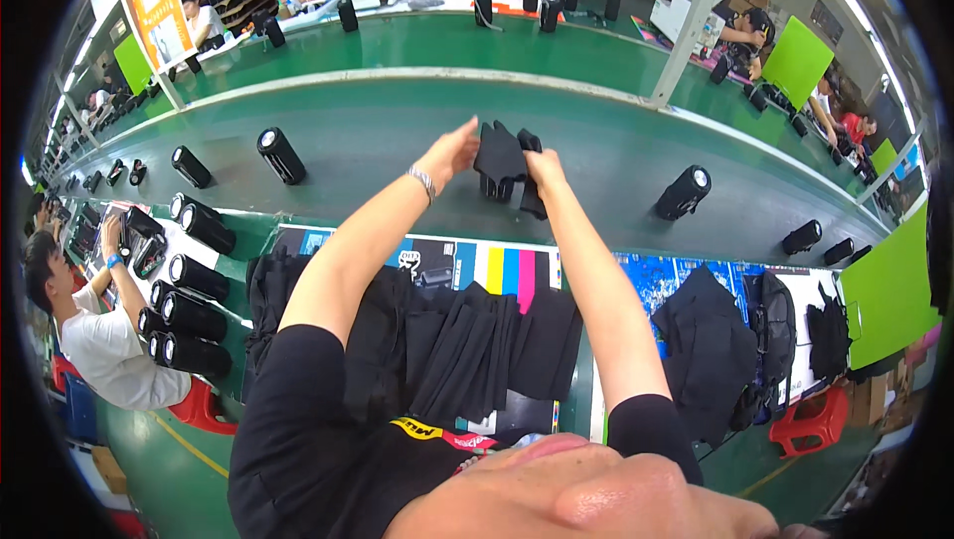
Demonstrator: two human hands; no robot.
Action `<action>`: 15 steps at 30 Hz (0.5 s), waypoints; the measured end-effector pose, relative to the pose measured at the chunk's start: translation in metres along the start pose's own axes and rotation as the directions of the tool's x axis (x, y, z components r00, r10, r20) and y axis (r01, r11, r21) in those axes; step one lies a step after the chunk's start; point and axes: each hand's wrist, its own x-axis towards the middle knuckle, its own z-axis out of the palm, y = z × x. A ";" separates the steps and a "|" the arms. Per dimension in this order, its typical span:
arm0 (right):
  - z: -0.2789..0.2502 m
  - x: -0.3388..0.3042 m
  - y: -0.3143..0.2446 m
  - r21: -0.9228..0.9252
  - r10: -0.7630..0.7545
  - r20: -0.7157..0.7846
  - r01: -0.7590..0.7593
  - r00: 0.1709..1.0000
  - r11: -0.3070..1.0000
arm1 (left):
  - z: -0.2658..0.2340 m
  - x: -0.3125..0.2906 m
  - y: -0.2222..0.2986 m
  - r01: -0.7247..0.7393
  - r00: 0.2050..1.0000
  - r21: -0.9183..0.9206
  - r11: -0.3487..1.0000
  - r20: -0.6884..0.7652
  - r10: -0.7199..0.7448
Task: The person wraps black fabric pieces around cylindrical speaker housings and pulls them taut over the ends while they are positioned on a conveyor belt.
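Both my arms reach out over the grey-green conveyor belt. My left hand (455, 150) has its fingers stretched out beside a black fabric piece (500, 154); whether it touches the fabric I cannot tell. This piece hangs over a dark cylinder (494, 187), mostly hidden beneath it. My right hand (544, 169) is closed on a narrow black fabric strip (533, 203), whose ends stick out above and below the fingers. On the bench in front of me several folded black fabric pieces (465, 355) lie in a row, with a further black fabric pile (704, 345) to the right.
Black cylindrical speakers stand along the belt, one (281, 155) left and one (684, 191) right. At left a co-worker (109, 325) sits by several speakers (194, 315). A metal post (693, 27) rises beyond the belt. A green panel (894, 291) and red stool (810, 422) are at right.
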 end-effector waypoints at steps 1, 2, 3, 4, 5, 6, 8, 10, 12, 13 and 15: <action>0.002 -0.008 -0.005 -0.045 -0.006 -0.009 0.006 1.000 0.999 | 0.008 -0.002 0.005 0.033 0.998 -0.066 0.997 0.063 -0.029; -0.002 -0.013 -0.006 -0.047 -0.041 -0.027 0.040 0.999 0.998 | 0.027 -0.006 0.008 0.073 0.989 -0.131 0.989 0.134 -0.055; -0.010 -0.001 -0.002 -0.229 -0.131 -0.087 0.108 0.988 0.967 | 0.044 -0.001 0.008 0.091 0.987 -0.133 0.987 0.144 -0.072; -0.007 -0.002 -0.005 -0.262 -0.155 -0.104 0.123 0.982 0.957 | 0.044 0.006 0.005 0.086 0.983 -0.120 0.989 0.171 -0.065; -0.013 0.002 -0.002 -0.371 -0.252 -0.150 0.182 0.956 0.911 | 0.050 0.012 0.001 0.085 0.975 -0.101 0.991 0.216 -0.062; -0.022 0.007 0.000 -0.380 -0.213 -0.128 0.150 0.969 0.913 | 0.054 0.015 -0.007 0.108 0.973 -0.106 0.989 0.214 -0.083; -0.026 -0.002 0.001 -0.363 -0.076 -0.057 0.050 0.995 0.930 | 0.047 0.021 -0.029 -0.035 0.997 -0.159 0.987 0.059 0.045; -0.032 -0.006 0.014 -0.407 -0.073 -0.072 0.037 0.995 0.913 | 0.047 0.026 -0.051 -0.056 0.997 -0.062 0.997 0.040 0.058; -0.031 -0.014 0.020 -0.576 -0.126 -0.052 0.074 0.991 0.814 | 0.036 0.040 -0.070 -0.137 0.989 0.146 0.980 -0.029 0.143; -0.025 -0.017 0.019 -0.572 -0.115 -0.042 0.070 0.993 0.817 | 0.026 0.050 -0.070 -0.125 0.990 0.150 0.981 -0.041 0.132; -0.021 -0.019 0.022 -0.549 -0.152 -0.039 0.106 0.988 0.829 | 0.015 0.063 -0.077 -0.363 0.764 0.846 0.392 0.029 0.645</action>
